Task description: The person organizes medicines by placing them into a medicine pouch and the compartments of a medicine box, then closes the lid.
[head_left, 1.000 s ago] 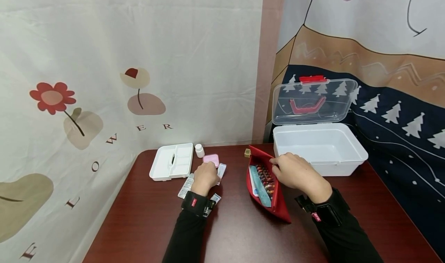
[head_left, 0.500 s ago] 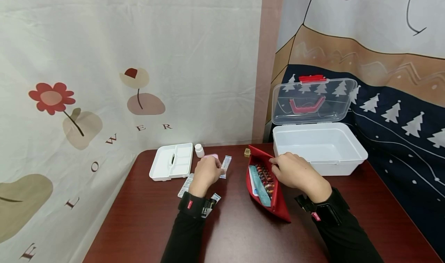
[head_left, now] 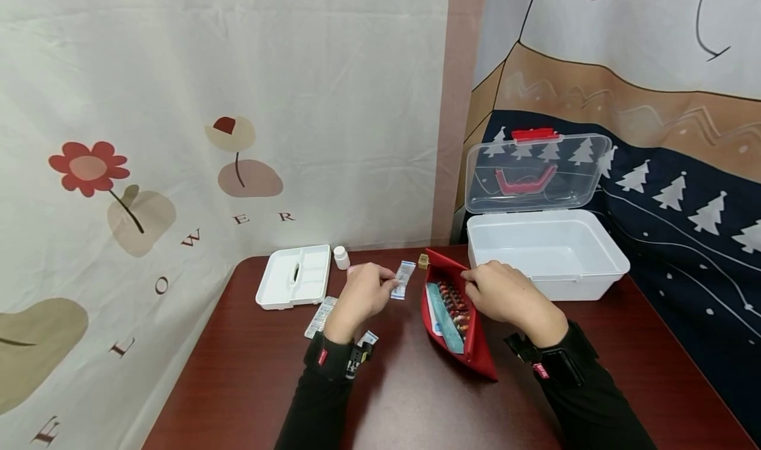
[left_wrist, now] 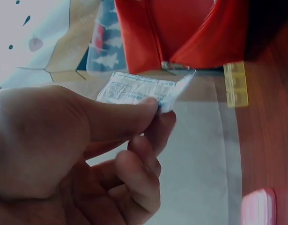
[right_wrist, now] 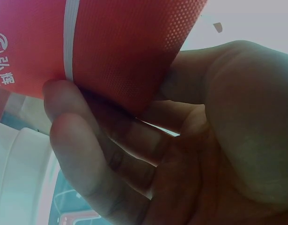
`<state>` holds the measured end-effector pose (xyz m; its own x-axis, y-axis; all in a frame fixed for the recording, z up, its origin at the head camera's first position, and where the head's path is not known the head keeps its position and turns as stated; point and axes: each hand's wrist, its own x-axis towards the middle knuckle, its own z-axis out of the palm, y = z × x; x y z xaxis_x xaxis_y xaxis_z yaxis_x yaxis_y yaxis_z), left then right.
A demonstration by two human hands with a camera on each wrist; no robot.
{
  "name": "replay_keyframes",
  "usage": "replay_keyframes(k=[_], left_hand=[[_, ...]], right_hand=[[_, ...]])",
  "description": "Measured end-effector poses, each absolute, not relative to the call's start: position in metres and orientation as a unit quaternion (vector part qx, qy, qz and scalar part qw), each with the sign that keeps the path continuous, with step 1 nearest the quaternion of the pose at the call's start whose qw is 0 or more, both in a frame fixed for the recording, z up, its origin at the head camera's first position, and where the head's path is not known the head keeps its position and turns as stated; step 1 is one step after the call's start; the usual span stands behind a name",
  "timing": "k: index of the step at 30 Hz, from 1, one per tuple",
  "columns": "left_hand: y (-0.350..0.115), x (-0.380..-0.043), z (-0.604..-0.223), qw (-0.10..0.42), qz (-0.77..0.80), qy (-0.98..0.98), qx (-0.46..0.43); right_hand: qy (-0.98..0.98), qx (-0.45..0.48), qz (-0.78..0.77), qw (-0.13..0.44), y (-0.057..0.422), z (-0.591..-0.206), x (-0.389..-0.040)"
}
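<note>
Between thumb and forefinger, my left hand [head_left: 359, 298] pinches a small white sachet with blue print [head_left: 403, 279]. It hangs above the table, left of an unzipped red pouch [head_left: 483, 361]. Close up in the left wrist view, the sachet [left_wrist: 129, 89] looks flat and clear-edged, with the pouch [left_wrist: 139, 37] behind it. My right hand [head_left: 505, 295] grips the pouch's right edge and keeps its mouth spread. Inside lie a light-blue packet [head_left: 446, 318] and several red-brown capsules or beads [head_left: 456, 304]. In the right wrist view, fingers [right_wrist: 71, 140] lie under the pouch's fabric [right_wrist: 120, 47].
A white compartment case [head_left: 297, 275], a white bottle [head_left: 341, 258], a pink box [left_wrist: 258, 208] and a blister pack [head_left: 320, 316] lie to the left. Another sachet [head_left: 368, 337] is near my left wrist. A yellow box [head_left: 423, 261] touches the pouch's far end. An open-lidded white bin [head_left: 547, 238] stands behind right.
My left hand has lifted the sachet from beside the pink box and carried it right, towards the pouch. The right hand and the pouch have stayed in place.
</note>
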<state>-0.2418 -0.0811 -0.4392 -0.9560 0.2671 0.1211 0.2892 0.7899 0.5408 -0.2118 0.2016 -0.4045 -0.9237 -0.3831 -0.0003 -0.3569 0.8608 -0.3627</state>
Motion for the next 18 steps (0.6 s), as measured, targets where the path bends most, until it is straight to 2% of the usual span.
replay_keyframes(k=[4,12,18], left_hand=[[-0.072,-0.237,-0.436,-0.009,-0.322,-0.936,-0.143],[-0.05,-0.229,-0.437,-0.012,-0.316,-0.931,-0.184],[-0.032,-0.223,-0.443,-0.039,-0.322,-0.932,-0.16]], right_hand=[[0.964,-0.191,-0.181,0.034,0.201,-0.405,-0.212],[0.966,-0.188,-0.176,0.032,0.2,-0.406,-0.213],[0.966,-0.187,-0.177,0.036,0.201,-0.406,-0.214]])
